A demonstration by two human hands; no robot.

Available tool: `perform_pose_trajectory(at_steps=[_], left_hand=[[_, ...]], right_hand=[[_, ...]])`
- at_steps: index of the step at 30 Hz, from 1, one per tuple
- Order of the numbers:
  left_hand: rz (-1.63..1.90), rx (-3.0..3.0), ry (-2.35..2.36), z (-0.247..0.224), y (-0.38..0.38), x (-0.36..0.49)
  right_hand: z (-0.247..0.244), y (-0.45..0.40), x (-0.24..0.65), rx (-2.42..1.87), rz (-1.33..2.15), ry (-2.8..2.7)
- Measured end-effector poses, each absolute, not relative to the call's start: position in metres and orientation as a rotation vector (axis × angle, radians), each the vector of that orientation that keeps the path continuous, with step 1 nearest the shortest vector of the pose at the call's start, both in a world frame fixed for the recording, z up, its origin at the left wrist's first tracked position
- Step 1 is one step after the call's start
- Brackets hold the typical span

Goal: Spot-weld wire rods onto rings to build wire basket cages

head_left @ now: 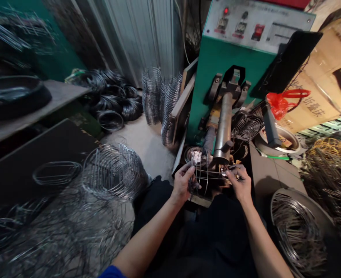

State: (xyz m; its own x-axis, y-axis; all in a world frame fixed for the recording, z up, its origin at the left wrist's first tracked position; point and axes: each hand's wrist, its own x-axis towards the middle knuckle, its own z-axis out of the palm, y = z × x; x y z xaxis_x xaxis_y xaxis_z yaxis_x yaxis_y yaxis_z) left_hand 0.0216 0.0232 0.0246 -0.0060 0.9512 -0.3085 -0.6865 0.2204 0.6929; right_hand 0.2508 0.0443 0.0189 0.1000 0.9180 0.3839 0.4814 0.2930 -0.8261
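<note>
Close by the metal cylinder point(224, 125), wire frame point(207, 178) lay crosswise, long axis left to right; left fingers point(189, 173) pinched one side, right fingers point(230, 177) the other.

"What does the bench point(64, 92) at the left of the frame carry?"
"A round black tray point(39, 98)."
"And the floor point(156, 144), near the centre?"
"Stacks of wire rings point(151, 96) stand on it, with dark wire coils point(109, 98) heaped to their left."
"The dark panel point(11, 170), lower left?"
"One oval wire frame point(57, 173) lies flat on it, near its right end."
</note>
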Motion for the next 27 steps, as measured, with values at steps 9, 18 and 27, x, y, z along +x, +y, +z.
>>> perform_pose_trajectory(at_steps=[9,18,27], left_hand=[[1.354,0.394,0.869,0.023,0.035,0.025],[1.326,0.424,0.867,0.026,0.027,0.023],[0.944,0.230,0.923,0.006,-0.112,-0.002]], right_hand=[[0.014,0.053,0.253,-1.328,0.508,-1.521],[0.018,0.039,0.257,-1.312,0.487,-1.541],[-0.013,-0.063,0.312,-1.628,0.765,-1.363]])
